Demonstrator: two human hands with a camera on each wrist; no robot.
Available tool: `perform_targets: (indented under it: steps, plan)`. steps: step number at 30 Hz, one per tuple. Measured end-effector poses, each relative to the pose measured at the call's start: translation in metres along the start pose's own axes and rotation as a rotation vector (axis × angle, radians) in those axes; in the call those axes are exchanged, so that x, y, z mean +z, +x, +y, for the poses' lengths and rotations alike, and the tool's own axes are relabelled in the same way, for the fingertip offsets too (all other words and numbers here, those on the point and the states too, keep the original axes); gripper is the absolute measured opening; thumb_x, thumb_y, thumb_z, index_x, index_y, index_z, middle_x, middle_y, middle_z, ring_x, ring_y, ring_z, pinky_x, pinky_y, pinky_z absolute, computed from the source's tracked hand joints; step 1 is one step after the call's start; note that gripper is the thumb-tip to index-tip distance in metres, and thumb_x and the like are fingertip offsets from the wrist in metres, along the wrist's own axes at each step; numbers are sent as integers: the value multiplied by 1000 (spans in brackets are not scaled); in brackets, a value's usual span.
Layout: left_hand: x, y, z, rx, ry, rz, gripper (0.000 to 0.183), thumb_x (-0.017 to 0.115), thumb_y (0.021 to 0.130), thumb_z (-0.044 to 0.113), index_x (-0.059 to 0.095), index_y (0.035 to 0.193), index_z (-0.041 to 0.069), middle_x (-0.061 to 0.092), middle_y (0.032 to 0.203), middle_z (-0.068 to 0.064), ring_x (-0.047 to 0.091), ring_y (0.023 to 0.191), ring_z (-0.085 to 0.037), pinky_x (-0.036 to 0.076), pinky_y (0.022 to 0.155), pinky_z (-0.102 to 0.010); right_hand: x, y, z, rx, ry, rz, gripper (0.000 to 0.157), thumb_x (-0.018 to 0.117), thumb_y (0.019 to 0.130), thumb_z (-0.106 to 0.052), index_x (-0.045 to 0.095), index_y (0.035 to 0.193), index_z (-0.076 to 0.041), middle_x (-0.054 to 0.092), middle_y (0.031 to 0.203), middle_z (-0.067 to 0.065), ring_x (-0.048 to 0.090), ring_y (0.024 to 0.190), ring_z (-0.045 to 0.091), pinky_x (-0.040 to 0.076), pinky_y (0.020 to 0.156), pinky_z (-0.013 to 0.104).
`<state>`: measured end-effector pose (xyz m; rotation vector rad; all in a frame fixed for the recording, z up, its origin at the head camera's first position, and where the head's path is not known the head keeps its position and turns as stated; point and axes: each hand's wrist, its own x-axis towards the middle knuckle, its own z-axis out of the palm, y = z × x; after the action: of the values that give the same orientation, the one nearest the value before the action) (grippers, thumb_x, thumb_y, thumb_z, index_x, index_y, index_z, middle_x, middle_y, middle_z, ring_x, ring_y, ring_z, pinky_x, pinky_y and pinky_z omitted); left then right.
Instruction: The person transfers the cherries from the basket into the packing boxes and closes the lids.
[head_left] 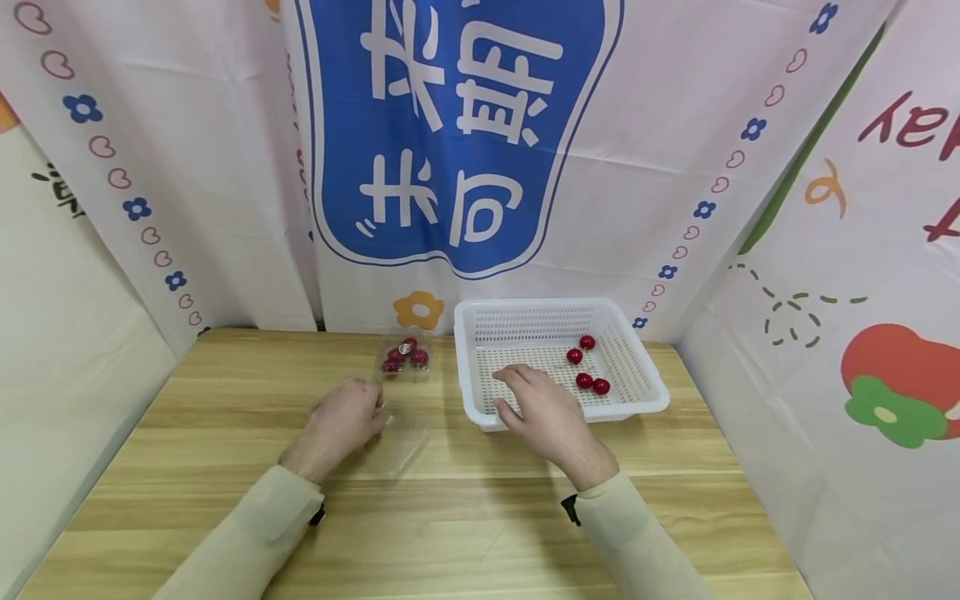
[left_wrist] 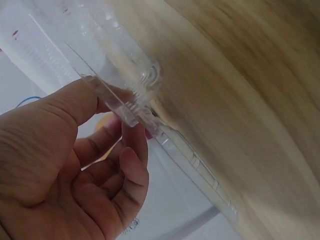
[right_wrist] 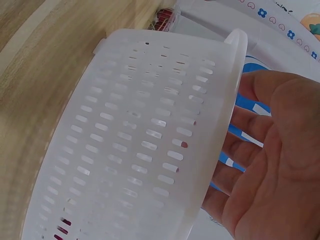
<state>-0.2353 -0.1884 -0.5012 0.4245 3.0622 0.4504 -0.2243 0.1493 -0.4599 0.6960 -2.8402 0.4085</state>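
My left hand [head_left: 341,425] pinches the edge of a clear plastic clamshell box [left_wrist: 112,102] between thumb and fingers. The box's lid [head_left: 403,450] lies folded open toward me on the table, hard to see against the wood. Several red cherries [head_left: 418,358] sit in its far half. To the right stands a white perforated basket [head_left: 471,392] with several cherries [head_left: 584,381] on its right side. Over the basket's near left part hovers my right hand [head_left: 551,421], its fingers loosely spread and holding nothing. In the right wrist view those fingers are partly hidden behind the basket's rim.
Both containers stand on a wooden table [head_left: 465,533], near its back edge. Behind it hangs a white cloth [head_left: 225,250] with a blue printed panel [head_left: 450,167]. Printed cloths also close off the left and right sides.
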Motion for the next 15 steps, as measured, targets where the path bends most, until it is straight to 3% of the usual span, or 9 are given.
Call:
perform_targets:
  steps: [4,10,15]
  plan:
    - [3,5,2,-41,-45,10,20,87,102,14,72,96,3,67,83,-7,61,67,-18,53,54,-29,1,0,0,3,3,-4,46,80,111,-27,74,154,-12,79,155,10,78,140,35,69,114,56]
    - [8,13,2,-50,-64,50,16,84,104,10,72,96,2,68,82,-8,61,66,-17,54,53,-28,1,0,2,8,6,-9,46,79,112,-28,74,155,-13,78,156,10,77,141,35,69,115,56]
    - [7,12,-3,-21,-57,97,17,85,105,15,77,109,0,74,98,-15,69,81,-25,66,64,-39,1,-1,4,12,10,-6,47,78,113,-30,73,156,-13,78,156,9,77,142,34,69,116,55]
